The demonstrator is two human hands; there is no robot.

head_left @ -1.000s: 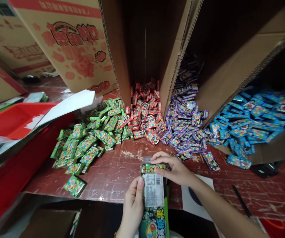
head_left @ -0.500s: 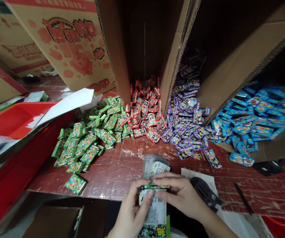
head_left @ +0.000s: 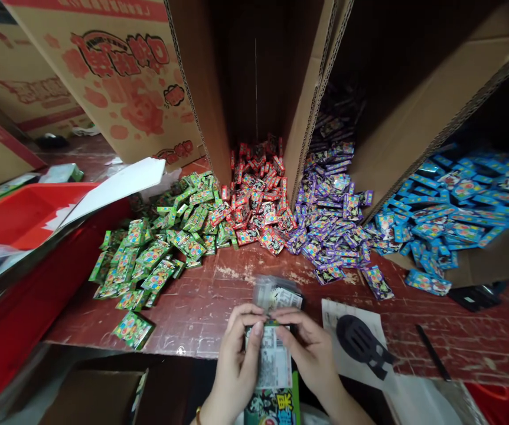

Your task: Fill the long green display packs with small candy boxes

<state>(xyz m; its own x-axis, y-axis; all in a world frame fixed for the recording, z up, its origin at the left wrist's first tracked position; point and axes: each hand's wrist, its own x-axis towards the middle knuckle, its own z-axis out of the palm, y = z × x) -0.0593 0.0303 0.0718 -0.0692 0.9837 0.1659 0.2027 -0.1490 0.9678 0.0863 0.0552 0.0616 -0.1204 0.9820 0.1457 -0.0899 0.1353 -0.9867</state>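
Observation:
Both my hands are on a green printed box [head_left: 274, 363] with a white text label, held upright near the table's front edge. My left hand [head_left: 242, 348] grips its upper left side, thumb pressed on the front. On the upper right side, my right hand [head_left: 310, 342] is closed with thumb and fingers at the top edge. Fingers of both hands meet along that top edge, so what they do there is partly hidden. Just behind the hands lies a clear plastic packet [head_left: 276, 293] with a dark and white printed piece.
Small candy packs lie in heaps: green [head_left: 152, 254], red [head_left: 263, 206], purple [head_left: 334, 230] and blue [head_left: 453, 206], spilling from cardboard cartons [head_left: 139, 88]. A red bin [head_left: 28, 212] stands left. A dark flat disc-shaped piece [head_left: 361, 342] rests on a paper sheet [head_left: 328, 313] at right.
My right hand has shifted left and turned more upright, and its fingers now meet the left hand's at the box's top edge. The dark disc-shaped piece is more exposed.

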